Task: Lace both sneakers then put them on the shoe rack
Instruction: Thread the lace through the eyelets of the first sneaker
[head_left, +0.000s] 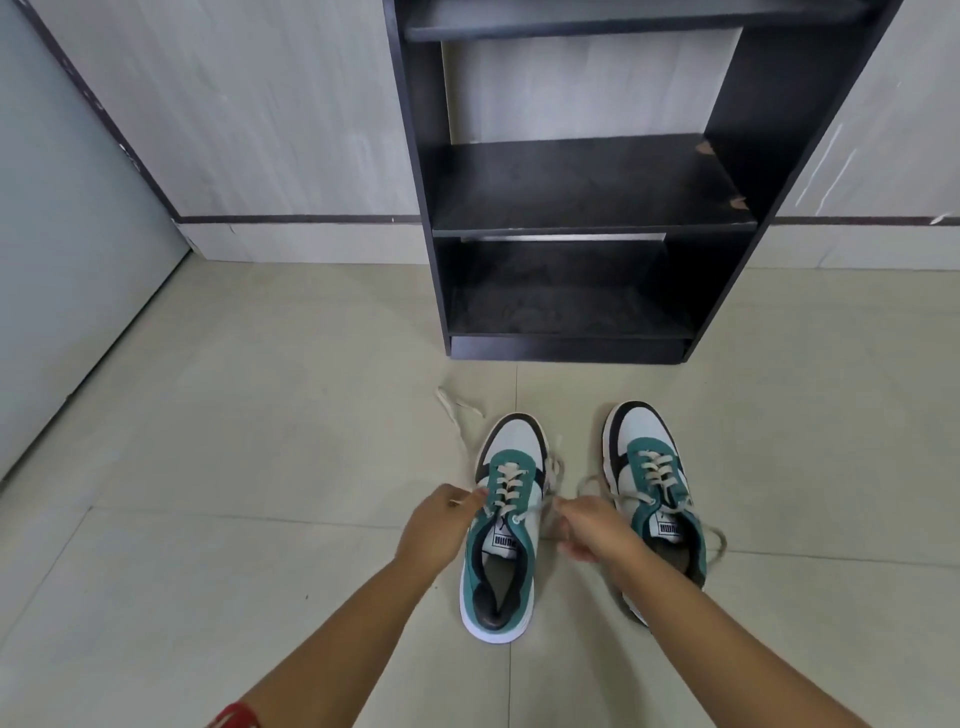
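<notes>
— What do you have on the left?

— Your left hand (434, 525) is pinched shut on one lace end at the left sneaker (501, 530), which lies on the floor (208, 467) pointing toe-first at the shoe rack (582, 208).

— And across from it?

— Your right hand (597, 527) is closed on the other lace end (545, 506), just right of the tongue. Both hands flank the top eyelets; the sneaker's long axis runs away from you.

— Further right?

— The right sneaker (657, 493) sits beside it, laced, its ends loose. The rack's shelves stand bare straight ahead. A stray lace (457, 410) lies on the tiles between.
</notes>
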